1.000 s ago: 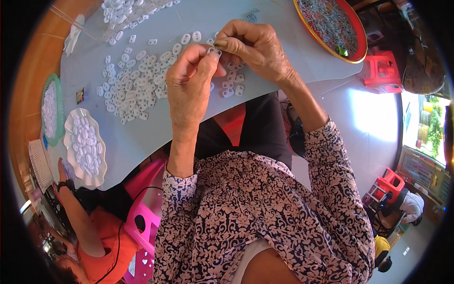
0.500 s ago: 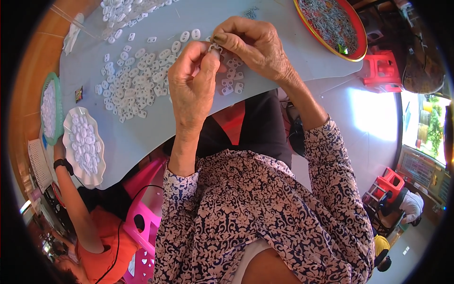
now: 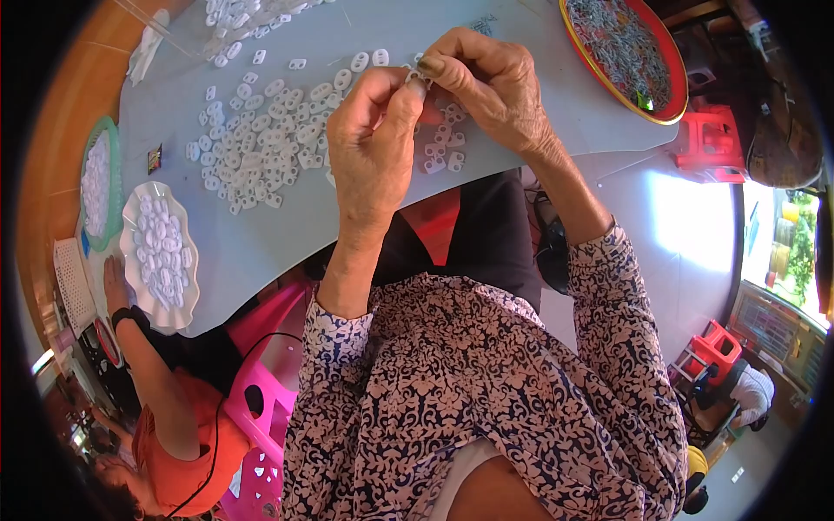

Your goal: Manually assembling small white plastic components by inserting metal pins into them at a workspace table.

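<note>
Above the near edge of the grey table, my left hand [image 3: 372, 152] and my right hand [image 3: 493, 91] meet at the fingertips. Both pinch a small white plastic piece [image 3: 416, 76] with round openings; fingers cover most of it. On the table left of my hands spreads a pile of white oval two-holed plastic pieces [image 3: 261, 143]. A smaller group of similar white pieces [image 3: 445, 139] lies below my right hand.
At the far right stands a red round tray [image 3: 680, 95] of small metal parts. On the left are a white scalloped dish [image 3: 193, 252] and a green basket [image 3: 114, 208], both holding white pieces. A co-worker's hand [image 3: 115, 285] rests beside the dish. Red stools [image 3: 714, 143] stand at right.
The whole view has shifted slightly, so the table and my hands appear farther right. Both hands keep their pinch on the small white piece. The co-worker's hand shows more beside the dish.
</note>
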A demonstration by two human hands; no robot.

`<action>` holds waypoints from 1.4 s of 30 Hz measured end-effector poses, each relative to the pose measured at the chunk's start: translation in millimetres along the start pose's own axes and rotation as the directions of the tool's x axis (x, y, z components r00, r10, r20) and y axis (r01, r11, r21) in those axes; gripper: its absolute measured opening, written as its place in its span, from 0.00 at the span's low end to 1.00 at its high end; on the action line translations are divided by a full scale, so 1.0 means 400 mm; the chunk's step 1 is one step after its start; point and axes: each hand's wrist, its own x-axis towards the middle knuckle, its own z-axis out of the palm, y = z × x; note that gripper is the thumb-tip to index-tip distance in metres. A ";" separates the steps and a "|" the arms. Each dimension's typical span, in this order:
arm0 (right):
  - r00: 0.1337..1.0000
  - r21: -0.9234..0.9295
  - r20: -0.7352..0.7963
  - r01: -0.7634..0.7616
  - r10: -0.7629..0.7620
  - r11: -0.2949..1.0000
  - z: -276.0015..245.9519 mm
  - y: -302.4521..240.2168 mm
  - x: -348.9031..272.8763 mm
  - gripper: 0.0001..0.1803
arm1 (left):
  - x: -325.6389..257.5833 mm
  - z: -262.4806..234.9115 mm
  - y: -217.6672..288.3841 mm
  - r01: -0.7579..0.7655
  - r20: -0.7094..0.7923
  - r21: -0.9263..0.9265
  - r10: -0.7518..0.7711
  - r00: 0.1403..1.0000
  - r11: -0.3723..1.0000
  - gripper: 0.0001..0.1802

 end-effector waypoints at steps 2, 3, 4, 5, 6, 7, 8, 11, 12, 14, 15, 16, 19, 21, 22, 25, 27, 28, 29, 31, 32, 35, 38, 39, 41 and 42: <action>0.999 0.049 -0.029 0.035 -0.034 0.998 0.000 0.005 0.002 0.12 | 0.004 -0.002 -0.006 -0.025 0.006 -0.019 0.025 1.000 1.000 0.09; 0.999 0.042 -0.007 0.031 -0.031 0.999 -0.004 0.005 0.002 0.11 | 0.004 -0.007 -0.008 -0.035 0.012 0.006 0.035 0.999 0.999 0.09; 1.000 0.034 0.012 0.026 -0.027 0.999 -0.006 0.007 0.002 0.11 | 0.006 -0.010 -0.008 -0.044 0.020 0.029 0.043 0.999 0.999 0.08; 1.000 0.038 0.009 0.029 -0.030 0.999 -0.006 0.005 0.001 0.11 | 0.005 -0.014 -0.003 -0.046 0.022 0.034 0.045 0.999 0.998 0.08; 0.999 0.074 -0.014 -0.032 0.033 0.997 -0.005 -0.001 0.000 0.11 | 0.004 -0.018 0.009 -0.041 -0.008 0.125 0.042 0.999 0.991 0.07; 0.995 0.112 -0.034 -0.091 0.095 0.990 -0.005 -0.007 -0.002 0.10 | 0.004 -0.022 0.024 -0.033 -0.039 0.216 0.043 0.998 0.976 0.07; 0.995 0.117 -0.038 -0.087 0.092 0.989 -0.007 -0.005 -0.005 0.10 | 0.010 -0.028 0.033 -0.071 -0.086 0.341 0.107 0.991 0.937 0.04; 0.988 0.204 -0.030 -0.142 0.152 0.969 -0.012 0.004 -0.007 0.10 | 0.059 -0.098 0.016 -0.371 0.074 0.761 0.497 0.865 0.532 0.04; 0.992 0.191 -0.057 -0.098 0.111 0.977 -0.015 0.013 -0.009 0.09 | 0.073 -0.113 0.012 -0.375 0.079 0.764 0.500 0.862 0.525 0.04; 0.994 0.184 -0.086 -0.048 0.065 0.982 -0.016 0.015 -0.012 0.09 | 0.086 -0.129 -0.003 -0.306 0.162 0.906 0.428 0.889 0.292 0.04; 0.996 0.126 -0.070 -0.046 0.055 0.991 -0.017 0.010 -0.014 0.09 | 0.082 -0.130 -0.013 -0.309 0.166 0.907 0.430 0.887 0.285 0.04; 0.997 0.067 -0.055 -0.046 0.049 0.997 -0.017 0.005 -0.017 0.08 | 0.079 -0.123 -0.016 -0.292 0.171 0.916 0.389 0.905 0.276 0.05; 0.999 0.036 -0.025 -0.041 0.042 0.999 -0.016 -0.003 -0.019 0.08 | 0.072 -0.110 -0.022 -0.275 0.177 0.927 0.348 0.921 0.256 0.06; 0.997 0.071 0.006 -0.083 0.082 0.994 -0.019 -0.008 -0.020 0.09 | 0.071 -0.106 -0.022 -0.275 0.180 0.929 0.347 0.921 0.248 0.07; 0.992 0.101 0.045 -0.124 0.120 0.987 -0.020 -0.011 -0.020 0.10 | 0.071 -0.106 -0.021 -0.267 0.171 0.923 0.327 0.929 0.277 0.08; 0.980 0.131 0.089 -0.188 0.177 0.974 -0.020 -0.026 -0.022 0.10 | 0.070 -0.103 -0.018 -0.256 0.164 0.913 0.289 0.943 0.317 0.09; 0.982 0.138 0.087 -0.181 0.170 0.974 -0.019 -0.020 -0.023 0.10 | 0.070 -0.101 -0.016 -0.248 0.161 0.911 0.270 0.949 0.330 0.09; 0.983 0.145 0.086 -0.174 0.163 0.974 -0.018 -0.016 -0.022 0.10 | 0.072 -0.099 -0.010 -0.297 0.179 0.884 0.327 0.928 0.360 0.08; 0.982 0.143 0.088 -0.176 0.164 0.974 -0.019 -0.014 -0.022 0.10 | 0.075 -0.096 -0.003 -0.346 0.193 0.855 0.383 0.904 0.387 0.07; 0.987 0.168 0.094 -0.147 0.133 0.975 -0.021 -0.010 -0.021 0.10 | 0.060 -0.080 0.025 -0.206 0.049 0.683 0.238 0.970 0.701 0.08; 0.986 0.165 0.094 -0.149 0.134 0.975 -0.021 -0.007 -0.020 0.10 | 0.052 -0.070 0.036 -0.026 -0.037 0.418 0.046 0.998 0.908 0.09; 0.990 0.207 0.090 -0.121 0.105 0.971 -0.022 -0.003 -0.020 0.11 | 0.044 -0.054 0.039 0.085 -0.055 0.081 -0.081 0.995 0.993 0.11; 0.988 0.214 0.119 -0.125 0.101 0.969 -0.024 -0.011 -0.017 0.11 | 0.041 -0.055 0.043 0.186 0.038 -0.111 -0.183 0.982 0.976 0.12; 0.987 0.253 0.111 -0.138 0.113 0.958 -0.023 -0.010 -0.015 0.11 | 0.039 -0.053 0.049 0.187 0.037 -0.113 -0.184 0.982 0.976 0.12; 0.986 0.286 0.101 -0.153 0.129 0.946 -0.023 -0.007 -0.015 0.11 | 0.035 -0.044 0.053 0.183 0.040 -0.050 -0.181 0.983 0.982 0.10; 0.988 0.299 0.084 -0.152 0.132 0.942 -0.023 -0.009 -0.015 0.11 | 0.034 -0.040 0.047 0.184 0.041 -0.053 -0.182 0.983 0.982 0.10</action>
